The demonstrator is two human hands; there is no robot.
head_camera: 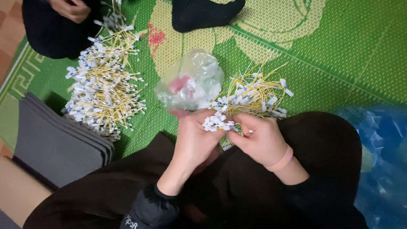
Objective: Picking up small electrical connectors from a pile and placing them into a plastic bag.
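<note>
My left hand [196,136] and my right hand [259,139] meet over my lap and together pinch a small bunch of white connector ends [217,122]. These belong to a bundle of thin yellow cables [254,94] that fans out onto the mat beyond my hands. A pink band circles my right wrist. Just above my left hand lies a crumpled clear plastic bag [190,80] with something pink inside it.
A large pile of the same yellow cables with white and blue ends [101,82] lies on the green woven mat [339,51] at the left. Grey foam pads [55,140] are stacked lower left. Another person's hand [70,9] shows top left. Blue plastic [381,148] sits at the right.
</note>
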